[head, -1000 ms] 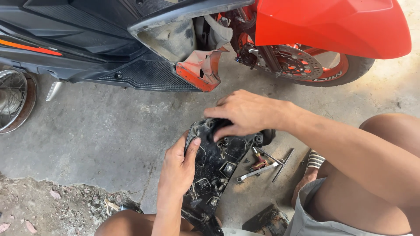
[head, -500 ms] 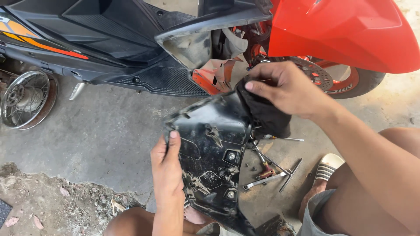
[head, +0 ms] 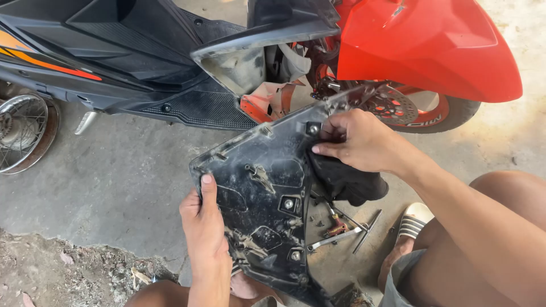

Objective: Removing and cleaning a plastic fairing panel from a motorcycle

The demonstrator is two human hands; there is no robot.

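Tilting up off the concrete floor [head: 114, 170], a black plastic scooter panel [head: 267, 187] hangs in mid-air between both hands, its dusty inner side with screw bosses and clips facing the camera. The left hand [head: 206, 233] has its grip clamped on the panel's left edge, thumb laid flat on the inner face and fingers hidden behind. The right hand [head: 359, 141] has its grip closed on the panel's upper right edge, pinching it together with a black cloth [head: 347, 179] that bunches and droops just below the hand. Under the panel's right side, on the floor, lie a few metal tools [head: 341, 227]: a long wrench, a T-shaped bar and a small reddish piece. Close beside them sits a striped sandal [head: 412, 222] next to the person's bent knee. Beyond the panel stands the scooter [head: 142, 51], black footboard and opened bodywork to the left, red front fender [head: 421, 45] over the front wheel to the right. A spoked wheel [head: 23, 133] rests at the far left
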